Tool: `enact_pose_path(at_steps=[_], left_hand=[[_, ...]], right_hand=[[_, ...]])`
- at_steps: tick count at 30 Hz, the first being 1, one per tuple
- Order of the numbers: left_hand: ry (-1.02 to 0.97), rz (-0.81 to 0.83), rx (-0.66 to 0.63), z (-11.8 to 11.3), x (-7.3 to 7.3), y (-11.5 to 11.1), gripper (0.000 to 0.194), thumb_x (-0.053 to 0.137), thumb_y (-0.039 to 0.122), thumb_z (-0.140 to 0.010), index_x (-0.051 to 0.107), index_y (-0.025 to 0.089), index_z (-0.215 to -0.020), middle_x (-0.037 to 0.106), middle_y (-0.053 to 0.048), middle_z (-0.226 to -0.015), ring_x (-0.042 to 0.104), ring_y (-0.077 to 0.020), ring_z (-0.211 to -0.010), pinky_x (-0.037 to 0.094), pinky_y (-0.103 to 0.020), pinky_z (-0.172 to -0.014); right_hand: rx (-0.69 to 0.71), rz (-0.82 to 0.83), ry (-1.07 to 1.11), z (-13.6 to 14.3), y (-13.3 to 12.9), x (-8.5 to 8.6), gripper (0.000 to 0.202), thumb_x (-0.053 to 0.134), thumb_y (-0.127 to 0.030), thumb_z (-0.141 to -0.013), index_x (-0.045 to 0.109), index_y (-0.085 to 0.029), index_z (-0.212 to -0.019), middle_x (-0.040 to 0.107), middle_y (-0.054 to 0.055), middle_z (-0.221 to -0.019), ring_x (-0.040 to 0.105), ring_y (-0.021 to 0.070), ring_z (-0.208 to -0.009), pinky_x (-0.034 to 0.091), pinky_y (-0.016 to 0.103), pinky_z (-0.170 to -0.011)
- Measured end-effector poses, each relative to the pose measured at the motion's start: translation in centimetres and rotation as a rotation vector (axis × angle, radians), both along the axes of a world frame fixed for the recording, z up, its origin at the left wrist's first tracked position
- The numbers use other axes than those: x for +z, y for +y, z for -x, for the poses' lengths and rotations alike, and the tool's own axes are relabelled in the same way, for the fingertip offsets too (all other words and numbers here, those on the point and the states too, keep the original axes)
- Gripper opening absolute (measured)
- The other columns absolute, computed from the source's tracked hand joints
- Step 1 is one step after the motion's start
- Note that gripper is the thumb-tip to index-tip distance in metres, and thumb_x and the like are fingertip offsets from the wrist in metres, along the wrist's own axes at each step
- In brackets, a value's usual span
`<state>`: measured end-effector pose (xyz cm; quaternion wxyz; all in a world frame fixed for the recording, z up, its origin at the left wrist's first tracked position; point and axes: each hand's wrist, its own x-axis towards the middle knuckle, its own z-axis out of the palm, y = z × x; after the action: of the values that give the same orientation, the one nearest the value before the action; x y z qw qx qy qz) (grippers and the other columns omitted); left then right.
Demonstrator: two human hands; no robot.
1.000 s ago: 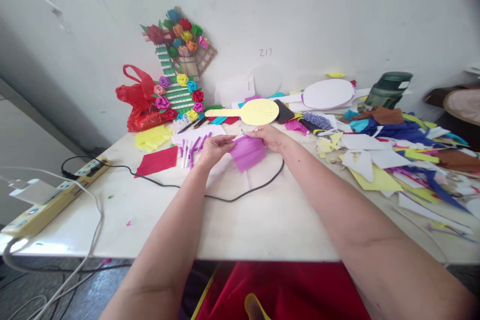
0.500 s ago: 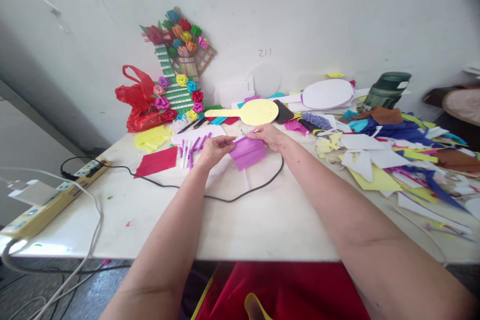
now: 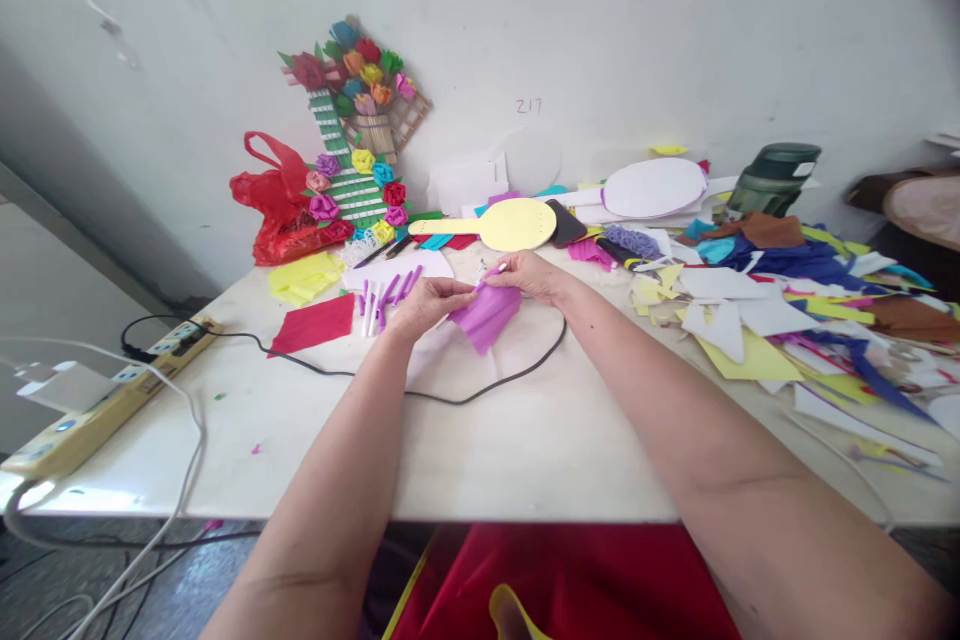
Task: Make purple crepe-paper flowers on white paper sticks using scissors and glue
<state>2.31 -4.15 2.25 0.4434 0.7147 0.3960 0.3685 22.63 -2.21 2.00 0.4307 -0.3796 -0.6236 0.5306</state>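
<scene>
A piece of purple crepe paper (image 3: 487,318) hangs between my hands above the table, its upper edge gathered at the fingertips. My left hand (image 3: 431,305) pinches its upper left corner. Higher and to the right, my right hand (image 3: 525,275) pinches the other end, where a thin pale stick-like bit shows at the fingertips. Left of my left hand lie several short purple and white paper rolls (image 3: 386,298). Beyond my right hand is a yellow paddle-shaped card (image 3: 519,225) with a row of small holes.
A black cable (image 3: 465,400) loops below my hands. A yellow power strip (image 3: 112,400) lies at the left edge, near red crepe paper (image 3: 313,324). Paper scraps (image 3: 750,310) pile up on the right, by a green bottle (image 3: 772,180). Paper flowers (image 3: 367,70) stand against the wall.
The purple crepe paper has tilted, its lower edge swinging down and to the left. My hands have drawn slightly closer together, still pinching it.
</scene>
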Motion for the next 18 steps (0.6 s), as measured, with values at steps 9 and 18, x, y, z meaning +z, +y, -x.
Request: enact_pose_path(at_steps=[9,18], left_hand=[[0.056,0.052,-0.117,0.1,0.1,0.0,0.032,0.068,0.044,-0.061,0.066,0.013,-0.071,0.056,0.001,-0.056,0.045,-0.0086,-0.051,0.035,-0.024,-0.052],[0.002,0.059,-0.076,0.1,-0.1,0.1,0.030,0.071,0.040,-0.061,0.065,0.013,-0.073,0.054,0.001,-0.057,0.043,-0.0081,-0.051,0.032,-0.023,-0.050]], right_hand=[[0.016,-0.016,-0.034,0.1,-0.3,0.2,0.023,0.076,-0.027,-0.057,0.069,-0.012,-0.074,0.066,0.002,-0.067,0.057,0.0112,-0.062,0.045,0.022,-0.060],[0.004,0.034,-0.100,0.2,-0.8,0.6,0.028,0.076,-0.030,-0.056,0.069,-0.012,-0.075,0.066,0.002,-0.067,0.057,0.0113,-0.059,0.045,0.024,-0.058]])
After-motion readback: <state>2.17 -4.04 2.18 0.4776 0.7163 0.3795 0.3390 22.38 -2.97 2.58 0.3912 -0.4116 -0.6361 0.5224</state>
